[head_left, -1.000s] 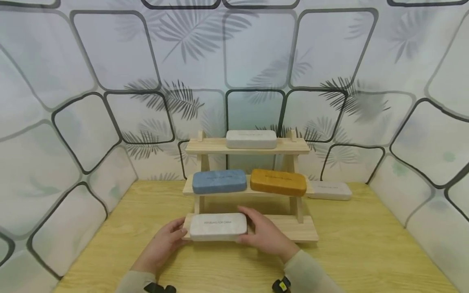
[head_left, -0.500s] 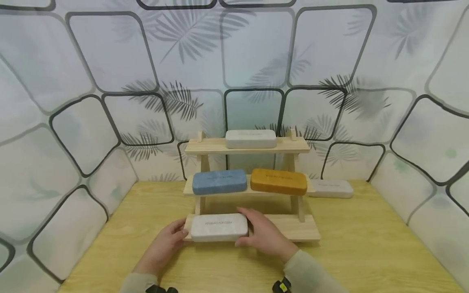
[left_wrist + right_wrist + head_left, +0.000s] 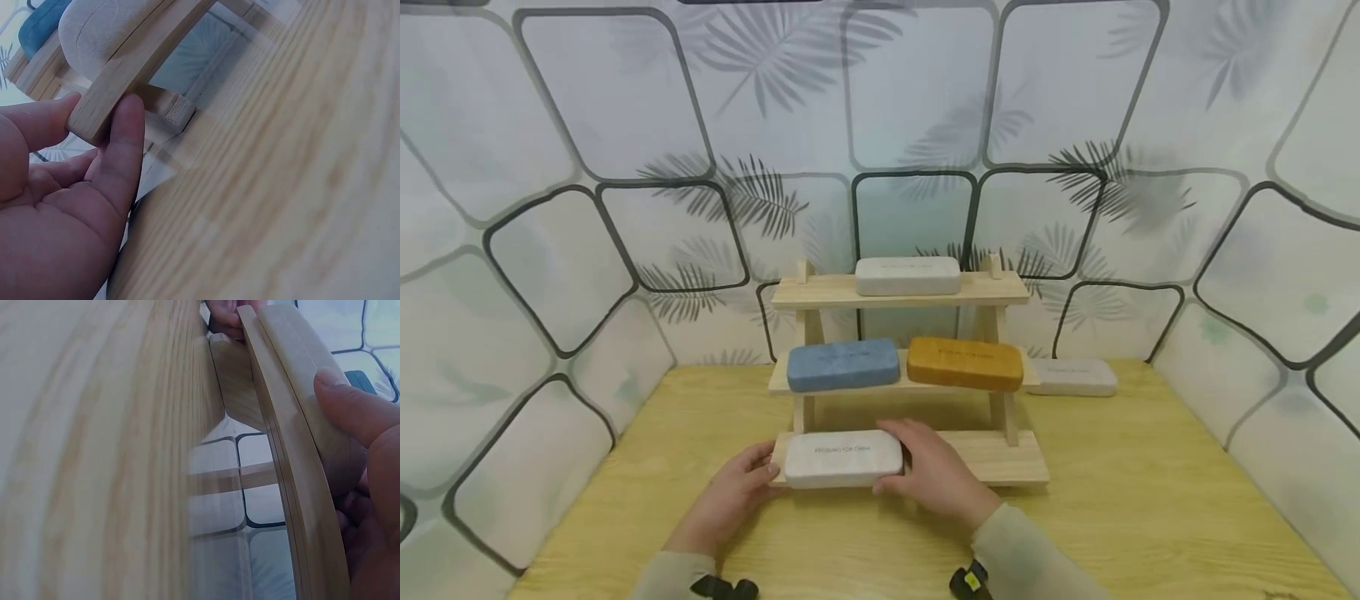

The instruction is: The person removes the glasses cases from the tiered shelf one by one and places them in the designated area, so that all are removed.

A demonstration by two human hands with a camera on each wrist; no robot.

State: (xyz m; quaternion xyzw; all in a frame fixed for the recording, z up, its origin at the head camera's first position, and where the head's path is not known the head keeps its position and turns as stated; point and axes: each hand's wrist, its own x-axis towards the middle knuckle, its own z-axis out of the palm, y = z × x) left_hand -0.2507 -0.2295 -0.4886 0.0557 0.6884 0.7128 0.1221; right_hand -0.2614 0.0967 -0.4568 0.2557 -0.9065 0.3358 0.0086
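A white glasses case [image 3: 844, 459] with dark lettering lies on the left part of the lowest board of a wooden three-tier stand [image 3: 1000, 458]. My right hand [image 3: 936, 467] grips the case's right end; in the right wrist view the thumb [image 3: 350, 406] presses its front side while the other fingers are partly hidden behind it. At the stand's left end my left hand [image 3: 730, 498] pinches the lowest board, as the left wrist view shows, with the board's end [image 3: 100, 112] between thumb and finger.
On the middle board sit a blue glasses case [image 3: 842, 366] and an orange one [image 3: 965, 364]. A white case [image 3: 907, 277] is on the top board. Another pale case [image 3: 1075, 377] lies on the wooden table [image 3: 1150, 500] behind the stand's right side. Patterned cloth walls surround the table.
The head view has shifted slightly, so the whole scene sits a little higher and farther left. Both hands keep their holds, and the white case stays on the lowest board.
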